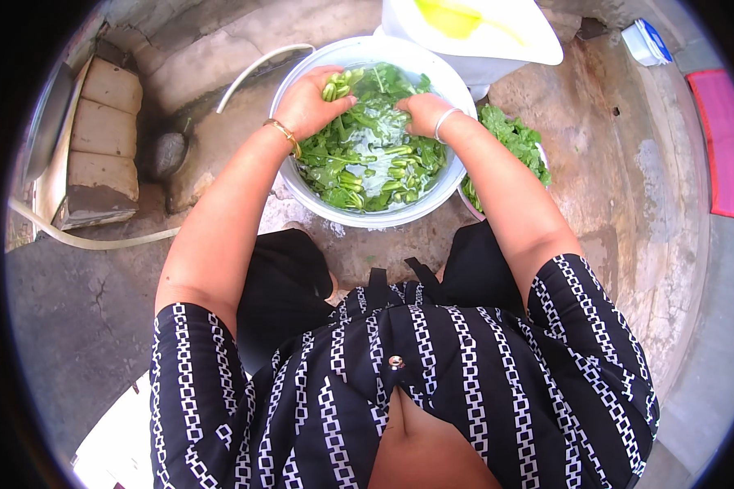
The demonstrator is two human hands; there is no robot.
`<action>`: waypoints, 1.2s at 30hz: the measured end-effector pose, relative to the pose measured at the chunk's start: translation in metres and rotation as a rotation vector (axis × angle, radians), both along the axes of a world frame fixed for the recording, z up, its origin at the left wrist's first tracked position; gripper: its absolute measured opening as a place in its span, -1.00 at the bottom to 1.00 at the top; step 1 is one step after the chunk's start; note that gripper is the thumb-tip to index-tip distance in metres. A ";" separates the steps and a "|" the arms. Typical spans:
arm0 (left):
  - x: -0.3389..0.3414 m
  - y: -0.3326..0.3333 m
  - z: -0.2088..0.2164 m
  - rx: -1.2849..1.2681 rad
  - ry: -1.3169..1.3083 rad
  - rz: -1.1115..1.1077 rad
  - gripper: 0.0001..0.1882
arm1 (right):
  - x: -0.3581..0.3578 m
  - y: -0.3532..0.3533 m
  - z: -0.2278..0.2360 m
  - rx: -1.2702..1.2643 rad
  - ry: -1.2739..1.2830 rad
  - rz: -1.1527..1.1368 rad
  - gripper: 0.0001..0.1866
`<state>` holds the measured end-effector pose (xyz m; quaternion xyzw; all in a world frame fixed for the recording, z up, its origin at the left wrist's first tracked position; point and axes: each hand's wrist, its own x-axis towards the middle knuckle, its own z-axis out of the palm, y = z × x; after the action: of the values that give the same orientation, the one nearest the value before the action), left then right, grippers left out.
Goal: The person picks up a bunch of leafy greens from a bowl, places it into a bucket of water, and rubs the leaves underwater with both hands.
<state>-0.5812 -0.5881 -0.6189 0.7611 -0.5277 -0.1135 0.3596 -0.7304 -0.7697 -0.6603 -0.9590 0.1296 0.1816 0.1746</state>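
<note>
A person seen from above, wearing a black top with white chain-like stripes, leans over a round white tub (373,219) with both bare arms reaching into it. The tub holds water (381,128) and a mass of leafy greens (334,175), their cut stems lying mostly toward the tub's near side.

The left hand (308,104) is inside the tub's far-left rim. Its fingers are curled around a bunch of pale green stems (336,86), with the thumb on the near side of the bunch and the other fingers on its far side, so the stems sit between them. A gold-coloured bracelet (285,137) circles that wrist.

The right hand (429,115) reaches in over the tub's right side, its fingers pointing toward the tub's middle. The fingertips meet the wet leaves and water, and I cannot tell whether they are pinching anything. A silver-coloured bangle (440,127) is on this wrist.

Just right of the tub, partly behind the right forearm, more greens (514,145) fill a smaller basin (471,212). Beyond the tub, toward its far right, stands a white vessel (514,37) with yellow inside. A pale hose (257,69) curves beside the tub's far-left edge.
</note>
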 end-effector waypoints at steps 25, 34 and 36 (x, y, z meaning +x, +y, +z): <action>-0.009 0.000 0.007 0.043 0.169 0.008 -0.51 | 0.020 0.018 0.060 0.255 -0.538 -0.136 -0.76; -0.008 -0.003 0.006 -0.124 0.213 0.064 -0.50 | 0.009 0.024 0.077 1.111 -0.532 -0.153 -0.52; -0.011 -0.005 0.021 -0.055 0.374 0.092 -0.61 | 0.002 0.011 0.084 0.989 -0.582 -0.192 -0.54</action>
<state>-0.5924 -0.5933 -0.5976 0.7398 -0.4193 -0.2220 0.4771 -0.7288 -0.7584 -0.5766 -0.7578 0.0623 -0.0672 0.6460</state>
